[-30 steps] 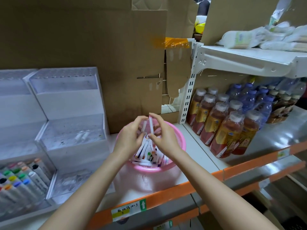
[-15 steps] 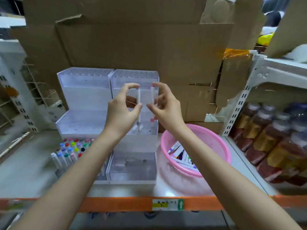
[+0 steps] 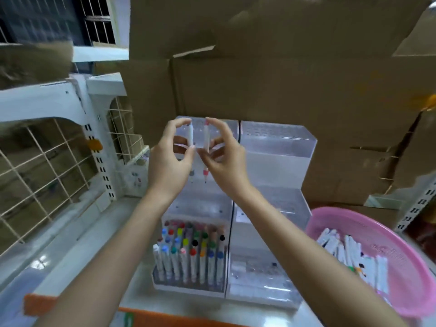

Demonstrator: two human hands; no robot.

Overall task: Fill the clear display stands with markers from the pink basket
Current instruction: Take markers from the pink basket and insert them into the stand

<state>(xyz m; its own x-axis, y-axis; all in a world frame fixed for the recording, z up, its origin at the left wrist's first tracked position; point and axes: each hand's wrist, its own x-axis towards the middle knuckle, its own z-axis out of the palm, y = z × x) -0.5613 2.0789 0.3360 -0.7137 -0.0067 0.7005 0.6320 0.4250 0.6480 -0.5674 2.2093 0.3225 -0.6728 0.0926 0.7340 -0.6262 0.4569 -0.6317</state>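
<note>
Two clear tiered display stands sit side by side on the shelf, the left stand (image 3: 203, 208) and the right stand (image 3: 276, 147). The left stand's front tier holds several upright markers with coloured caps (image 3: 188, 251). My left hand (image 3: 169, 156) pinches a white marker with a grey tip (image 3: 190, 138) upright. My right hand (image 3: 224, 156) pinches a white marker with a pink tip (image 3: 206, 140) upright beside it. Both hands hover over the left stand's upper tiers. The pink basket (image 3: 405, 291) at the right holds several loose markers (image 3: 349, 256).
Brown cardboard sheets (image 3: 283, 79) stand behind the stands. A white wire-grid rack (image 3: 47, 161) and a slotted upright (image 3: 99, 159) are at the left. The shelf's orange front edge (image 3: 40, 303) runs along the bottom.
Both hands lifted a marker each out of the pink basket and carried them left and up to the left stand. The view swung left, leaving the drink bottles out of frame.
</note>
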